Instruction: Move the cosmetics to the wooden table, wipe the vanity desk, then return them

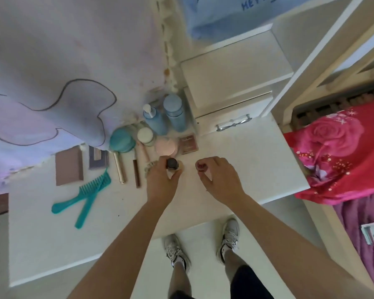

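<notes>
On the white vanity desk [257,160] my left hand [160,182] grips a small dark-capped bottle [172,164] that stands upright. My right hand [220,180] holds a small red-capped bottle [201,167] beside it. Behind them lie a pink round compact [166,146] and a brown square palette [189,144]. Two blue bottles [174,112] and a white-lidded jar [145,135] stand at the back. A teal round mirror [122,140], two pencils [136,173], a gold tube [119,168], two flat palettes [69,166] and teal combs [84,197] lie to the left.
A white drawer unit [231,91] with a metal handle stands on the desk's back right. A pale cloth with a drawn outline [52,83] hangs over the back left. A bed with a red rose blanket [333,154] is at the right. My shoes [203,244] are on the floor.
</notes>
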The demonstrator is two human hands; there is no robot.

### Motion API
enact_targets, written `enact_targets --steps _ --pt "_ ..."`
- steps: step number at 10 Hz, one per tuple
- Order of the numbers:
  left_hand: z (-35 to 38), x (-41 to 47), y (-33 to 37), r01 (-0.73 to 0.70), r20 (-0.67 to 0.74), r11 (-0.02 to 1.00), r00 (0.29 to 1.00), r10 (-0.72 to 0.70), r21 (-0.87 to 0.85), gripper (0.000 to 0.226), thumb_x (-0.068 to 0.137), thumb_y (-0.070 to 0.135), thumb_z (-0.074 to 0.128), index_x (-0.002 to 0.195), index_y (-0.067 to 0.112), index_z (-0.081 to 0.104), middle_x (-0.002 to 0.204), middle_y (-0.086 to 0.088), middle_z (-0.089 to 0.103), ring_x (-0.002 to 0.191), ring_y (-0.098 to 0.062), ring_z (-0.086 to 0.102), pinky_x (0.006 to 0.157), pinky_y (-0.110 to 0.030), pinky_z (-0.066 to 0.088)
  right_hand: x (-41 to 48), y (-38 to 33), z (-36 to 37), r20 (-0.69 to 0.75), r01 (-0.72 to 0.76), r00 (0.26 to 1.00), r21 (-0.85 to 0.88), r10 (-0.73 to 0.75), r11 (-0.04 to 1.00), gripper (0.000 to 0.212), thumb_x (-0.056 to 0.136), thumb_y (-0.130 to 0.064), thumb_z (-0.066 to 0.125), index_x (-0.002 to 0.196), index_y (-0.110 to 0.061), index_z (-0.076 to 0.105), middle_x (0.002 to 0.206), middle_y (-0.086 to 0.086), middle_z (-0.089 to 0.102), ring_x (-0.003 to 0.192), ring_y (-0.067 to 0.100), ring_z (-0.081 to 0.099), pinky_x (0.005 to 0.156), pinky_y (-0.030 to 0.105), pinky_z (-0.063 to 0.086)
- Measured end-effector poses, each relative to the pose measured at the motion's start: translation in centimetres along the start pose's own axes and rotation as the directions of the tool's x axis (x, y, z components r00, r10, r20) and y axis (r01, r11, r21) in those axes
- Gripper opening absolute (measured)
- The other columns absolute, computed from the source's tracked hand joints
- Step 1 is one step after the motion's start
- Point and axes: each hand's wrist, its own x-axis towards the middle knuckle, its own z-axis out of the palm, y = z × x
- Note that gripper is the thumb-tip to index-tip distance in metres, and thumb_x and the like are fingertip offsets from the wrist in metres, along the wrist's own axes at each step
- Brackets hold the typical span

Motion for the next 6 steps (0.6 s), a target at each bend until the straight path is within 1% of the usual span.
enact_targets --steps 1,2,3,4,5,6 --pt "0.6 0.7 -1.2 -0.03 -0.023 0.999 0.999 0.03 0.034 0.029 0.086 0.034 0.071 0.104 0.019 0.054 0.093 0.004 0.065 0.082 -0.02 0.059 0.074 -0.035 0.049 0.3 0.3 2.5 -0.029 0.001 1.0 -0.049 -0.002 0.999 0.022 0.085 -0.025 0.069 0.106 -0.023 0.062 0.105 -0.004 0.067 0.093 0.025 0.058 0.075 0.035 0.046" --pt "0.6 0.9 -1.8 -0.072 -0.008 0.994 0.997 0.072 0.079 0.03 0.088 0.036 0.069 0.107 0.017 0.056 0.096 0.001 0.065 0.083 -0.022 0.056 0.074 -0.036 0.047 0.1 0.1 4.0 -0.052 -0.034 0.998 -0.103 0.029 0.994 0.022 0.088 -0.028 0.065 0.11 -0.024 0.062 0.115 -0.008 0.065 0.103 0.022 0.055 0.081 0.035 0.042" --pt "0.6 1.2 -2.2 -0.079 0.004 0.996 0.997 0.079 0.04 0.03 0.088 0.035 0.069 0.108 0.017 0.056 0.096 -0.001 0.065 0.086 -0.024 0.057 0.076 -0.038 0.047 -0.2 -0.2 4.2 -0.073 -0.046 0.997 -0.118 0.038 0.992 0.027 0.088 -0.024 0.066 0.114 -0.022 0.06 0.122 -0.005 0.063 0.109 0.022 0.052 0.085 0.037 0.042" --pt "0.3 1.0 -2.0 -0.068 0.085 0.992 0.995 0.059 0.108 0.035 0.089 0.03 0.066 0.118 0.015 0.053 0.107 -0.006 0.062 0.098 -0.027 0.056 0.08 -0.033 0.044 -0.1 -0.7 3.3 0.058 -0.053 0.996 -0.136 0.061 0.989 0.038 0.084 -0.021 0.067 0.12 -0.022 0.053 0.129 0.002 0.057 0.113 0.027 0.051 0.089 0.041 0.044" --pt "-1.2 0.6 -1.7 -0.095 0.156 0.984 0.985 0.071 0.154 0.056 0.089 0.024 0.063 0.14 0.017 0.04 0.131 -0.005 0.051 0.12 -0.025 0.047 0.094 -0.036 0.044 0.5 -1.1 1.4 0.25 -0.101 0.958 -0.173 0.143 0.98 0.047 0.089 -0.021 0.062 0.135 -0.018 0.048 0.144 0.01 0.044 0.125 0.031 0.047 0.099 0.044 0.043" --pt "-4.5 0.0 -1.1 -0.162 0.222 0.948 0.97 0.102 0.273 0.06 0.092 0.03 0.058 0.145 0.017 0.033 0.146 -0.005 0.039 0.129 -0.026 0.042 0.102 -0.04 0.042 0.7 -1.9 -1.6 0.422 -0.2 0.868 -0.187 0.263 0.962 0.053 0.096 -0.026 0.054 0.146 -0.025 0.038 0.149 0.006 0.037 0.133 0.027 0.041 0.105 0.041 0.041"
